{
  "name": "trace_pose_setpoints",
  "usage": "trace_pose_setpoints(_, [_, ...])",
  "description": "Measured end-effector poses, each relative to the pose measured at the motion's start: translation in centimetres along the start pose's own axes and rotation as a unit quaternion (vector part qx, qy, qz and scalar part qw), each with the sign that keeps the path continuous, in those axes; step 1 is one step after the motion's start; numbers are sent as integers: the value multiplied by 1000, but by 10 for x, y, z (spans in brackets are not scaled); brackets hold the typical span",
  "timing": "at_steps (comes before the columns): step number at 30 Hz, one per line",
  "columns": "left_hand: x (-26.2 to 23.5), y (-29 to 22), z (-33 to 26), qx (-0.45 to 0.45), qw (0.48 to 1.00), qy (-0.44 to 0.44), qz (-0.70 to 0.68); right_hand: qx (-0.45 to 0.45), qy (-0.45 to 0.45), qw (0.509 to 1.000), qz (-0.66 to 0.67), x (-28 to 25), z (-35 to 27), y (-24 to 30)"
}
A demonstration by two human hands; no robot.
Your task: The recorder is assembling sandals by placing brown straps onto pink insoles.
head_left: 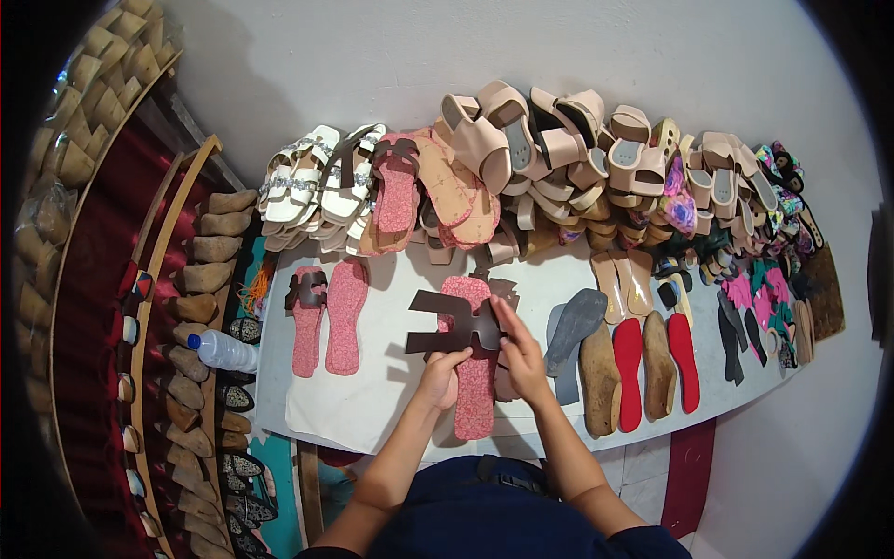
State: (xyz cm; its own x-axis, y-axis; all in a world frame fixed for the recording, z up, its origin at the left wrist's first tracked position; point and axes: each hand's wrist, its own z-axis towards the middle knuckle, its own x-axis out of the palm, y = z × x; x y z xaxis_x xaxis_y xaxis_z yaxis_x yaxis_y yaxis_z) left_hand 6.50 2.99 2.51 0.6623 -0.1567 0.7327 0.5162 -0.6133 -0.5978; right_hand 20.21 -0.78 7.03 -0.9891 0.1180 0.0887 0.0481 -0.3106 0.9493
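A dark brown cut-out sandal strap (454, 321) lies across a pink speckled insole (475, 396) in front of me. My left hand (441, 380) pinches the strap's near edge, thumb on top. On the other side, my right hand (526, 361) grips the strap's right end, its fingers extended along the edge and partly hiding it. The strap's two left prongs stick out past the insole. More dark brown strap pieces (504, 288) show just beyond. I cannot tell whether the insole rests on the table or is lifted.
Left of my hands lie a pink insole (347, 317) and a strapped one (306, 326). Wooden lasts (601, 377), red insoles (684, 363) and a grey sole (577, 326) are on the right. Beige sandals (507, 126) pile along the wall. A water bottle (223, 351) lies at the left edge.
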Motion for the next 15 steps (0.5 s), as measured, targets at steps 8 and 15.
trace_pose_setpoints(8, [23, -18, -2, -5, 990, 141, -16, 46, -73, 991, 105, -21, 10, -1])
trace_pose_setpoints(15, [25, -9, 7, -18, 996, 83, -21, 9, -92, 994, -52, -7, 14, -14])
